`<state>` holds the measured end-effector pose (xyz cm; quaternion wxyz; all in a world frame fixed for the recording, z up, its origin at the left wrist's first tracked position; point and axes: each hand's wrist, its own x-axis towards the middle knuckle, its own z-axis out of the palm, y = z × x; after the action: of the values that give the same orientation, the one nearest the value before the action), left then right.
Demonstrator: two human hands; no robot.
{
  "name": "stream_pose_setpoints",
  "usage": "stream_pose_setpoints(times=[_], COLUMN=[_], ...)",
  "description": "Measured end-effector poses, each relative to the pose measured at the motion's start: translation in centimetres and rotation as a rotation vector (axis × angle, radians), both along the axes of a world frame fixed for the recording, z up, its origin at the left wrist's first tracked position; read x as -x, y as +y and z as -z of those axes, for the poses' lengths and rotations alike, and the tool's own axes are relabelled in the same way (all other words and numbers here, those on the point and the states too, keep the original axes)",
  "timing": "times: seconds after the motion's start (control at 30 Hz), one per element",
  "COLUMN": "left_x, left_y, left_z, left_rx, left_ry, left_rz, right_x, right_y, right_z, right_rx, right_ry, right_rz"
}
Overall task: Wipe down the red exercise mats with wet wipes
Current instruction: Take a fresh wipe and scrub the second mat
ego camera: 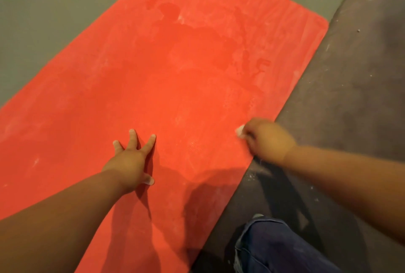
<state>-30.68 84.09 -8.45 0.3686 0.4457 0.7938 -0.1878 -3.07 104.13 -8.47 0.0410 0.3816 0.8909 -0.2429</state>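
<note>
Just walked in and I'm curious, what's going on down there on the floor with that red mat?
A person kneeling beside the red mat is wiping it. Their right hand grips a bunched white wipe near the mat's right edge, while the left hand presses flat on the mat, fingers spread. Darker damp-looking patches show farther up; pale dusty streaks cover much of the rest.

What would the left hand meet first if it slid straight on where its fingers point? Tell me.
The left hand lies flat on the red mat, pointing toward its far end. Ahead lies only bare mat surface, then darker, damp-looking patches. The way looks free, as far as the picture shows.
</note>
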Motion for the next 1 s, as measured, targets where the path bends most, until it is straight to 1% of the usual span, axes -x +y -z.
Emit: stream_pose_setpoints(times=[0.03, 0.1, 0.13, 0.17, 0.2, 0.23, 0.3, 0.33, 0.37, 0.4, 0.43, 0.5, 0.57, 0.6, 0.63, 0.67, 0.7, 0.73, 0.77, 0.83, 0.9, 0.93, 0.97, 1.0], left_x=[0.0, 0.0, 0.1, 0.0, 0.1, 0.2, 0.0, 0.1, 0.1, 0.1, 0.1, 0.2, 0.2, 0.3, 0.3, 0.3, 0.3, 0.3, 0.2, 0.1, 0.0, 0.0, 0.2, 0.2], left_y=[0.0, 0.0, 0.0, 0.1, 0.0, 0.1, 0.0, 0.1, 0.2, 0.3, 0.3, 0.3, 0.2, 0.2, 0.1, 0.0, 0.0, 0.1, 0.0, -0.2, -0.2, -0.1, -0.1, 0.0], left_z=[0.0, 0.0, -0.1, -0.1, -0.1, -0.1, -0.1, -0.1, -0.1, -0.2, -0.2, -0.1, 0.0, 0.1, 0.2, 0.2, 0.2, 0.2, 0.2, 0.2, 0.3, 0.3, 0.3, 0.4], left_rx=[-0.003, -0.001, -0.002, 0.001, -0.001, -0.003, -0.007, -0.01, -0.006, 0.001, 0.004, -0.002, 0.002, 0.009, 0.015, 0.016, 0.012, 0.009, 0.009, 0.008, -0.003, -0.007, -0.011, -0.017], left_ry=[-0.001, -0.003, -0.002, -0.002, -0.001, -0.001, -0.003, -0.003, -0.004, -0.005, -0.004, -0.003, -0.006, -0.007, -0.008, -0.009, -0.009, -0.013, -0.02, -0.033, -0.059, -0.069, -0.069, -0.073], left_rz=[-0.001, -0.008, -0.008, -0.002, -0.008, -0.011, -0.019, -0.021, -0.023, -0.024, -0.022, -0.007, 0.004, 0.006, 0.003, -0.001, 0.0, 0.001, -0.005, -0.026, -0.057, -0.075, -0.087, -0.099], right_x=[0.1, 0.0, 0.0, -0.3, -0.2, -0.5, -1.6, -2.3, -2.6, -2.5, -2.1, -1.2, -0.5, -0.5, -0.6, -0.6, -0.5, -0.3, 0.0, 1.1, 2.7, 3.7, 4.8, 5.4], right_y=[-3.1, -7.6, -7.9, -6.8, -4.8, -2.2, 3.9, 6.4, 7.9, 8.0, 7.0, 2.4, -3.8, -5.6, -6.1, -5.2, -3.5, -1.4, 0.8, 5.2, 6.6, 5.5, 3.4, 0.6], right_z=[-0.1, -0.8, -1.1, -1.0, -0.7, -0.5, -0.4, -0.4, -0.5, -0.5, -0.4, 0.2, 0.3, 0.2, 0.1, 0.0, 0.1, 0.3, 0.5, 0.9, 1.3, 1.3, 1.2, 1.2], right_rx=[0.066, 0.189, 0.22, 0.228, 0.206, 0.154, -0.041, -0.106, -0.14, -0.152, -0.127, -0.026, 0.119, 0.157, 0.181, 0.188, 0.173, 0.137, 0.087, -0.046, -0.079, -0.075, -0.058, -0.016], right_ry=[0.074, 0.082, 0.064, 0.079, 0.094, 0.094, 0.032, 0.001, -0.026, -0.037, -0.04, 0.004, 0.121, 0.164, 0.189, 0.206, 0.217, 0.224, 0.212, 0.119, 0.063, 0.079, 0.127, 0.164], right_rz=[-0.108, -0.414, -0.503, -0.514, -0.454, -0.324, -0.006, 0.101, 0.157, 0.165, 0.137, -0.003, -0.234, -0.37, -0.477, -0.525, -0.511, -0.445, -0.333, -0.043, 0.259, 0.306, 0.244, 0.094])
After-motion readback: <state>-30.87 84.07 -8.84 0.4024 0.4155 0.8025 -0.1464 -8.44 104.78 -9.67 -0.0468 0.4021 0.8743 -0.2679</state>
